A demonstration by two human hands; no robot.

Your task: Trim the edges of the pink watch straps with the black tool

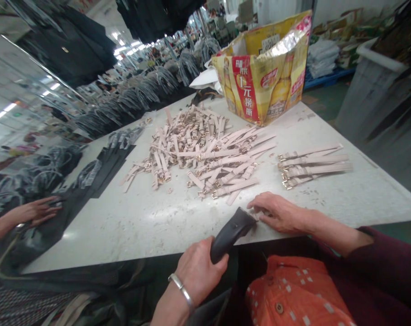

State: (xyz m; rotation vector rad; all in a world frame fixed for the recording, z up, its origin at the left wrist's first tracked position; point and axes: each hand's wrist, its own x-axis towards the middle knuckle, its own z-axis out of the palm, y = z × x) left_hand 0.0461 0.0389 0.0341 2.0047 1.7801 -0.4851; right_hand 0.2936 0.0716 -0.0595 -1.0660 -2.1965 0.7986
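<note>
Black, curved handheld tool (229, 235) is clamped in grip of left hand (200, 267) | right hand (280, 213) is curled by its head, grip state cannot be told | beige, gold-buckled straps (198, 149) are heaped on off-white tabletop (124, 231) | yellow-and-red cardboard box (263, 86) is set beyond

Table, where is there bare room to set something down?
The widest bare patch of the table lies between the black pieces, the big strap pile and the left hand. A smaller one separates the yellow box from the small strap bunch. It's crowded mid-table and where the right hand meets the black tool.
</note>
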